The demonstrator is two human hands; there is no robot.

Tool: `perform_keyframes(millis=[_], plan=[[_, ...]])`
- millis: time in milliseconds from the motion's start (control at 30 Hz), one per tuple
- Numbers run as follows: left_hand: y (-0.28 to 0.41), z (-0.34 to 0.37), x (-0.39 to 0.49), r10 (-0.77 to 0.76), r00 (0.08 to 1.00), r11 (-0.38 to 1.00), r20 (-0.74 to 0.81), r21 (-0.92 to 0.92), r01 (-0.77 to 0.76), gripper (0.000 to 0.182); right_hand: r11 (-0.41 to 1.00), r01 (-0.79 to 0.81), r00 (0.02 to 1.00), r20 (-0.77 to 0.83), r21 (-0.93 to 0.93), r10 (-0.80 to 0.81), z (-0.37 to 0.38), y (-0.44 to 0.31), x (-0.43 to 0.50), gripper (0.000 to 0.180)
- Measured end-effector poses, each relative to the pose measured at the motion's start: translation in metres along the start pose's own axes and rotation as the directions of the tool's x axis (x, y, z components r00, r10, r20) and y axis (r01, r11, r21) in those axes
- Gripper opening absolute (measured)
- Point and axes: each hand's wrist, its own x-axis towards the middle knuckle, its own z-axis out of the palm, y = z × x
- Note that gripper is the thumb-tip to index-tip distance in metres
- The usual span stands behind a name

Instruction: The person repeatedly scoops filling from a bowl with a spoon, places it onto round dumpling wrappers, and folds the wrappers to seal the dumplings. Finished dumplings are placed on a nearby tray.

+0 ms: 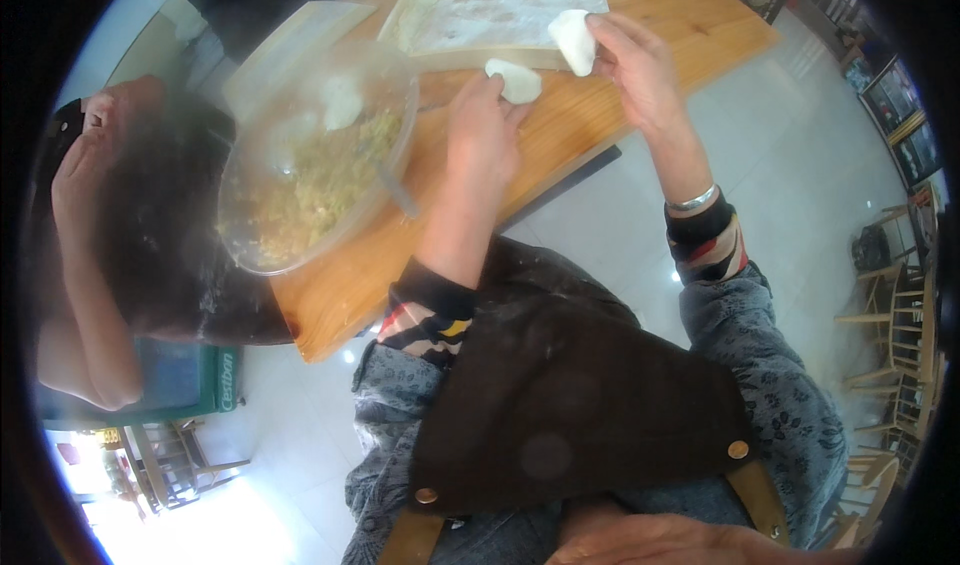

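Observation:
My left hand (484,126) holds a small white dough piece (516,83) between thumb and fingers, over the wooden table's front edge. To its right, my right hand (637,70) pinches another white dough piece (576,41) by its right side, raised at the near right corner of a floured tray (480,61). Left of my left hand stands a large clear plastic bowl (259,266) with chopped yellow-green filling (322,182). A utensil handle (397,190) leans out over the bowl's near rim. My fingers partly hide both dough pieces.
Another pale tray (296,44) sits behind the bowl. At the left are a co-worker's arm (86,227) and dark apron (202,287). The wooden table (577,119) ends just before me. Wooden chairs (896,325) stand along the far right.

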Motion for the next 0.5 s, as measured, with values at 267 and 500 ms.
perform_keyframes(millis=[267,500], plan=[[0.015,0.008,-0.049,0.129,0.945,0.926,0.300,-0.377,-0.007,0.073,0.996,0.077,0.931,0.359,-0.037,-0.058,0.037,-0.029,-0.020,0.026],[0.012,-0.006,-0.085,0.038,0.992,0.943,0.121,-0.333,0.005,0.051,0.876,0.241,0.883,0.470,-0.419,-0.018,0.066,-0.022,-0.048,0.020]])
